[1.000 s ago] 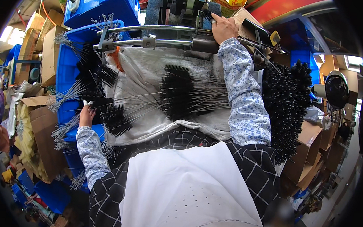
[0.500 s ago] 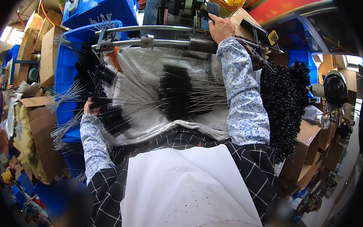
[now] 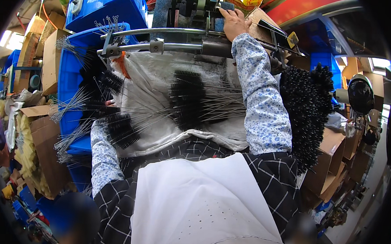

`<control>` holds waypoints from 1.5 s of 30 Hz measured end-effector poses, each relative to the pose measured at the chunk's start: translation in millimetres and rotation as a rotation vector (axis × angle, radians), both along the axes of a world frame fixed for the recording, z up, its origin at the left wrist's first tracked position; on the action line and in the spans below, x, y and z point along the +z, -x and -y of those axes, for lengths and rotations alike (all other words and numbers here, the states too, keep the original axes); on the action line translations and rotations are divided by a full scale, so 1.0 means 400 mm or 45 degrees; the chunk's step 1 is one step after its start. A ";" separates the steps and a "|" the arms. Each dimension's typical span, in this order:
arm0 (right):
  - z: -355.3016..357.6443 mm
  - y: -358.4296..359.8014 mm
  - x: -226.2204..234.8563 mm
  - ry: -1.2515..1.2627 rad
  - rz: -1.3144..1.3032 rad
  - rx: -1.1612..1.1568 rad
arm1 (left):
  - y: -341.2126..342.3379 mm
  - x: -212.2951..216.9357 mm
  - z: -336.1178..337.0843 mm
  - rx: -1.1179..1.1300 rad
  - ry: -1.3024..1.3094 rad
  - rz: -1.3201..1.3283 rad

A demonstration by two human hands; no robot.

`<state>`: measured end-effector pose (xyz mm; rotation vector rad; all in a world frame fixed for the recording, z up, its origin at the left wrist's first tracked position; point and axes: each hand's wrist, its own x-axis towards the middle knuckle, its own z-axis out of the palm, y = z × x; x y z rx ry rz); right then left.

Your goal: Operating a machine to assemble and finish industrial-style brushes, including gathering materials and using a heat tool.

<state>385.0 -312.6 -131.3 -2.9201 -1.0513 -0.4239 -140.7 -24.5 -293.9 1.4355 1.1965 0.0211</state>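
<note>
My left hand [image 3: 110,103] is mostly hidden behind black twisted-wire brushes [image 3: 123,130] at the mouth of a blue bin [image 3: 69,78]; only a bit of its fingers shows, so its grip cannot be made out. At the top, my right hand [image 3: 234,24] reaches over the metal bars to the machine [image 3: 200,7]. Its fingers are stretched out and apart, with one fingertip at the machine's middle part. Nothing is plainly visible in that hand. Between my arms, a bundle of black brushes [image 3: 187,99] with long wire stems lies on a whitish cloth [image 3: 151,86].
Two steel bars [image 3: 173,31] cross in front of the machine. A large heap of black brushes [image 3: 304,114] stands right of my right arm. Another blue bin [image 3: 108,7] sits at the upper left. Cardboard boxes [image 3: 330,160] stand on the right, beside a black fan [image 3: 360,95].
My right hand has moved up and slightly left, its fingers spreading; the small black brush by it no longer shows. My left hand has shifted right, behind the brushes.
</note>
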 end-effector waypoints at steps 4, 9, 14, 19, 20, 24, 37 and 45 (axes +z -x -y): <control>0.078 0.004 0.006 -0.181 0.079 -0.234 | 0.010 0.006 -0.006 -0.324 -0.367 -0.164; 0.096 0.016 0.001 -0.461 -0.282 -0.245 | -0.032 0.019 -0.006 -0.588 -0.563 -0.191; 0.043 0.031 -0.014 -0.502 -0.237 -0.147 | -0.017 0.029 -0.006 -0.663 -0.543 -0.059; 0.014 0.049 -0.013 -0.520 -0.232 -0.134 | 0.019 0.070 -0.036 0.974 0.764 0.663; 0.006 0.055 -0.009 -0.520 -0.218 -0.128 | 0.025 0.090 -0.037 1.039 0.539 0.703; -0.057 0.100 0.008 -0.474 -0.204 -0.169 | 0.020 0.225 -0.057 0.907 0.147 1.079; 0.026 0.057 0.023 -0.343 -0.218 -0.167 | -0.196 0.648 0.141 0.540 -0.384 1.202; 0.122 -0.152 0.031 0.136 -0.229 -0.356 | -0.405 0.607 0.532 -0.055 0.378 1.121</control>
